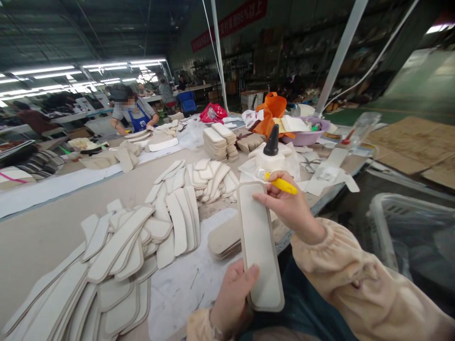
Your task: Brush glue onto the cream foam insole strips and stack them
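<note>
A long pale panel with rounded corners and a beige edge [259, 246] is held upright and slightly tilted in front of me. My left hand [234, 293] grips its lower left edge, thumb on the pale face. At the top right corner, my right hand [289, 203] pinches the panel with its thumb on the face. The same hand holds a yellow-handled brush [284, 185], whose whitish tip points left. Beside the panel, a small stack of beige pieces [224, 237] lies on white paper [181, 293]. Behind the brush stands a white pot with a black conical top [273, 142].
Many loose panels [121, 246] spread over the table's left and middle. Farther back are neat stacks [218, 142], an orange bag [272, 113], a purple basin [309, 135] and scissors [310, 163]. A plastic crate [380, 227] stands at right. Across the table, a co-worker [133, 113] handles pieces.
</note>
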`<action>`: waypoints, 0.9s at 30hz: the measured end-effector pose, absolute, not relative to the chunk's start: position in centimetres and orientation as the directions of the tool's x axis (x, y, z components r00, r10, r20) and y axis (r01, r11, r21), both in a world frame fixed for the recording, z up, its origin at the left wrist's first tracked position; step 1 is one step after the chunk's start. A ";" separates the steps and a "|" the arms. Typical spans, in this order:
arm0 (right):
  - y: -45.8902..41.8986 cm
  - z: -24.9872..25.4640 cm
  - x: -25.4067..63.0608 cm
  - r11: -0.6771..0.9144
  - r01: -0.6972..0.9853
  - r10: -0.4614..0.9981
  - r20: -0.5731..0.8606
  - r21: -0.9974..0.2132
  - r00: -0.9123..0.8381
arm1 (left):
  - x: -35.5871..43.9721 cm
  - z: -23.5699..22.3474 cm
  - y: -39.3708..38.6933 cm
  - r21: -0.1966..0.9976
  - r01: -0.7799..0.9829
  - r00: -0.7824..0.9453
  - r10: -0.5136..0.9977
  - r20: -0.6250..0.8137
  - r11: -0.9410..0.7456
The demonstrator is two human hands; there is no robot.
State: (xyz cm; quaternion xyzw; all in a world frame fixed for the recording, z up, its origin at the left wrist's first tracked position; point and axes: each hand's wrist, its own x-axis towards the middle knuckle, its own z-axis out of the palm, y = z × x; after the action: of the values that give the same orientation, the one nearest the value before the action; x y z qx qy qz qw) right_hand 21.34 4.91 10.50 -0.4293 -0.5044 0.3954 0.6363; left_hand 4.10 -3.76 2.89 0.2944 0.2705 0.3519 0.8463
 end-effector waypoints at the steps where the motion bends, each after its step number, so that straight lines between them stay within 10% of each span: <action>1: 4.9 10.5 21.3 0.318 -0.069 0.936 0.301 -0.946 0.181 | 4.2 3.0 -3.5 0.705 -0.419 0.584 0.764 -0.274 0.573; 27: 5.9 7.7 20.8 0.245 -0.037 0.936 0.227 -0.969 0.270 | 1.6 2.9 -2.3 0.777 -0.383 0.483 0.825 -0.292 0.499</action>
State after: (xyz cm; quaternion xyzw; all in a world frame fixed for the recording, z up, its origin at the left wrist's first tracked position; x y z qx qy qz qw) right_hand 20.75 5.88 7.74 -0.4806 -0.4678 0.3826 0.6355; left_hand 1.62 -2.28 2.91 0.3266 0.3385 0.3792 0.7968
